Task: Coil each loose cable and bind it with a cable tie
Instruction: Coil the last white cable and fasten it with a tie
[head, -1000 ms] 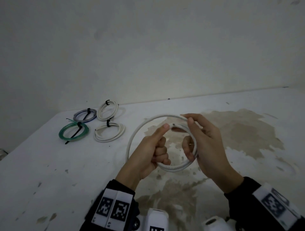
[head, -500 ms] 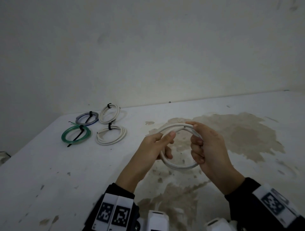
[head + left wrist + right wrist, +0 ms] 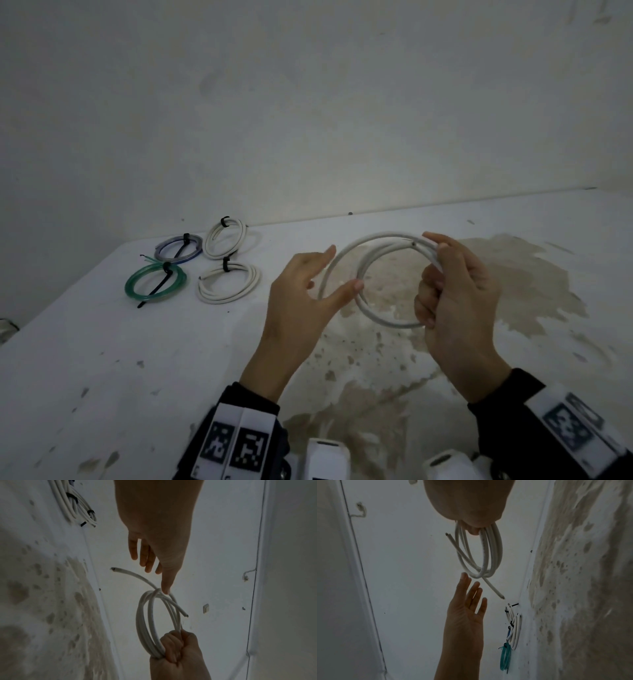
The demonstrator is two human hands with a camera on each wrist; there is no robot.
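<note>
The right hand (image 3: 459, 301) was raised above the table, fingers curled tight round the right side of a white cable coil (image 3: 346, 260). The left hand (image 3: 301, 298) hovered just left of it, fingers straight and spread, thumb tip touching the coil's left edge.

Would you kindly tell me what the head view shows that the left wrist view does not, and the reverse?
Head only: the green coil and the grey coil, each tied, on the table. Left wrist only: a loose cable end sticking out past the fingers, and a wall switch. Both: the right hand gripping the white coil, and the left hand open beside it.
</note>
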